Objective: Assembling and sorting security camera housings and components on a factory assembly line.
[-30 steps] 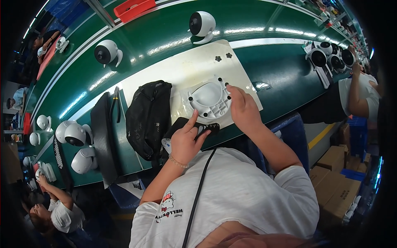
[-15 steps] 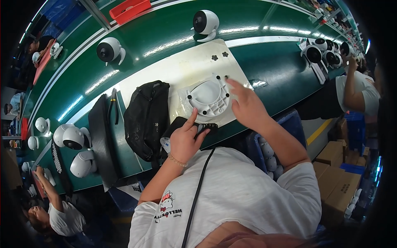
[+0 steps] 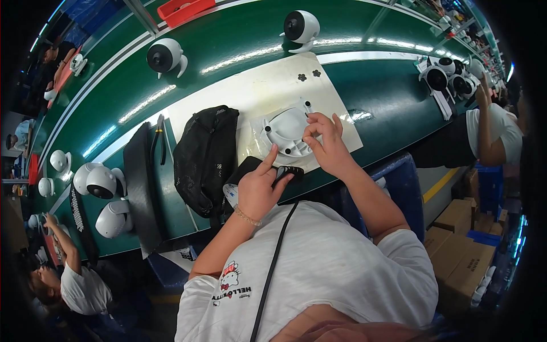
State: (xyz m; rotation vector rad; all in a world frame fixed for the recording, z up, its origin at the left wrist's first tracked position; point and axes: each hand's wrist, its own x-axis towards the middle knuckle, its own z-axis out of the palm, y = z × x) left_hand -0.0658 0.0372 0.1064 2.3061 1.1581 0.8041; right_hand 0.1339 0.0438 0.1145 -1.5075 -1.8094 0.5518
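Note:
A white camera base (image 3: 288, 126) with round black pads lies underside up on a clear plastic sheet, upon a cream mat (image 3: 256, 82). At its right side is my right hand (image 3: 330, 142), fingers curled and thumb close to the forefinger. Whatever small thing it may pinch is hidden. The hand also covers part of the base. My left hand (image 3: 257, 191) grips a black strip of pads (image 3: 289, 172) just in front of the base, with the forefinger stretched toward the base's near left edge. Left of this hand lies a black mesh pouch (image 3: 206, 159).
Pliers (image 3: 159, 139) and a long black piece (image 3: 141, 188) lie left of the pouch. White cameras stand at the far side (image 3: 302, 28), (image 3: 166, 57) and left (image 3: 114, 219); several more sit at right (image 3: 437, 78). A blue crate (image 3: 401, 182) is beside my right arm. Co-workers sit at both sides.
My right hand has moved left and a little down, from beyond the base's far right edge onto its right side, and its fingers have curled in. My left hand keeps the strip.

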